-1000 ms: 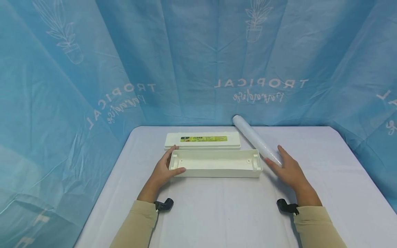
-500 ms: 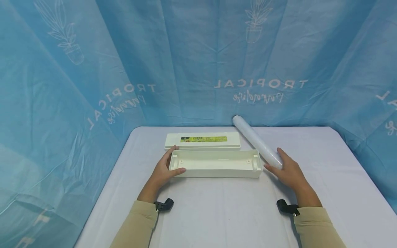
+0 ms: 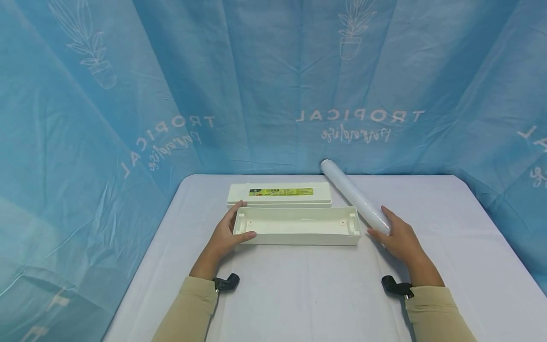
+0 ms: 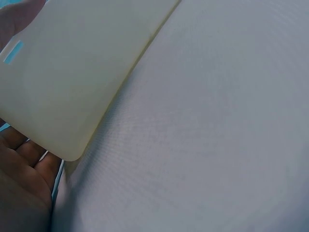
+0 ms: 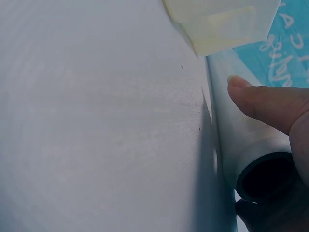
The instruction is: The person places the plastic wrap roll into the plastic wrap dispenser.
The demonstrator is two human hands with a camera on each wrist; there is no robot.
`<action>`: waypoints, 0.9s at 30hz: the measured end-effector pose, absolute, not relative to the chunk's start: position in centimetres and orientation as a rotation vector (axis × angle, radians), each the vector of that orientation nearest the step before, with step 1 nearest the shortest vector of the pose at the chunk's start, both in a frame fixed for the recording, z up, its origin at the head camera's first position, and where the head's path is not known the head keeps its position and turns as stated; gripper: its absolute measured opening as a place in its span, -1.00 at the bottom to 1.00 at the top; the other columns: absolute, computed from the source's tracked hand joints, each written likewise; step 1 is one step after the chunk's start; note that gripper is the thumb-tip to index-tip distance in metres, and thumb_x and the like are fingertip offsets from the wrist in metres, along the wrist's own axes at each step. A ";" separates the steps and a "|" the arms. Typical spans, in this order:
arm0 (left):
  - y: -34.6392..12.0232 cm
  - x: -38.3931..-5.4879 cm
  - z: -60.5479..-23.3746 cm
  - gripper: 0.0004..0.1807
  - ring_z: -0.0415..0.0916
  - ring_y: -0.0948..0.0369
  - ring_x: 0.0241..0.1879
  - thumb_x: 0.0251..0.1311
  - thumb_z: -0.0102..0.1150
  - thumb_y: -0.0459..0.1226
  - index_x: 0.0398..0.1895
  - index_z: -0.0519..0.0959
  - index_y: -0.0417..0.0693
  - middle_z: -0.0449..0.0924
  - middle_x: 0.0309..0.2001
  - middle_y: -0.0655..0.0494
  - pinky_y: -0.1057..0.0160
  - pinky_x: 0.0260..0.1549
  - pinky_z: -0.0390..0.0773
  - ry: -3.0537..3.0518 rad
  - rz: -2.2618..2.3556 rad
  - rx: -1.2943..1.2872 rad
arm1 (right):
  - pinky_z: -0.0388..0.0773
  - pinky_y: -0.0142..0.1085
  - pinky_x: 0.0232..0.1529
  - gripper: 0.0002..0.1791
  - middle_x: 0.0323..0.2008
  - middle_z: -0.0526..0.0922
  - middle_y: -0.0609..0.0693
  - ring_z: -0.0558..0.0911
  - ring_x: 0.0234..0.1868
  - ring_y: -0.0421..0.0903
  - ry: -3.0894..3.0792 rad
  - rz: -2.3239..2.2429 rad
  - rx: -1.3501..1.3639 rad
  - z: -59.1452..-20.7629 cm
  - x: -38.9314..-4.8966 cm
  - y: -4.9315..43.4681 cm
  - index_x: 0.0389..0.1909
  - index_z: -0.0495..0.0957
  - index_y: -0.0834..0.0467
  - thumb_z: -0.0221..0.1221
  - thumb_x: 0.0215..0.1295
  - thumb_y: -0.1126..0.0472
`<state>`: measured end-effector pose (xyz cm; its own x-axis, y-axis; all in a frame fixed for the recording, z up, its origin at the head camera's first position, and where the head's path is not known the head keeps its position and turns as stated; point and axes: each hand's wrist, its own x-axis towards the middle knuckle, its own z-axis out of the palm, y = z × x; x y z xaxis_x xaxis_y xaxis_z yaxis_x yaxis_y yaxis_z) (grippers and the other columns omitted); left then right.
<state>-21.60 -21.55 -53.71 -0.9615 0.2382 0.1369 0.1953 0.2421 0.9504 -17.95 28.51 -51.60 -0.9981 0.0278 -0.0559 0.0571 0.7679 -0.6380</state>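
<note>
A long cream plastic box [image 3: 299, 239] lies open side up at mid-table, its inside bare. My left hand [image 3: 223, 235] grips its left end, thumb along the front wall and fingers behind; in the left wrist view the box's end wall [image 4: 72, 87] stands between thumb and fingers. To the right, a white roll of cling film [image 3: 352, 192] slants from the back of the table toward my right hand [image 3: 401, 237]. That hand holds the roll's near end between thumb and fingers. The roll's hollow dark core [image 5: 267, 178] faces the right wrist camera.
A matching cream lid [image 3: 279, 198] with a yellow-green label lies just behind the box. The white-clothed table [image 3: 299, 294] meets a blue printed curtain [image 3: 273, 95] at the back. The roll's far end reaches the curtain.
My right hand has shifted slightly nearer and its thumb has slid down to the roll's near end. The roll's near end has moved a little to the right. The left hand and box stay put.
</note>
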 end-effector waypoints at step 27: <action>-21.5 -21.6 -53.9 0.18 0.38 -0.07 0.39 0.07 0.65 -0.31 0.70 0.09 0.00 0.17 0.60 0.02 -0.06 0.23 0.51 2.477 1.848 0.415 | 0.37 0.45 0.19 0.04 0.44 0.32 0.47 0.42 0.32 0.48 2.956 -1.138 0.079 -52.2 -18.1 28.8 0.65 0.14 0.21 0.49 0.31 0.01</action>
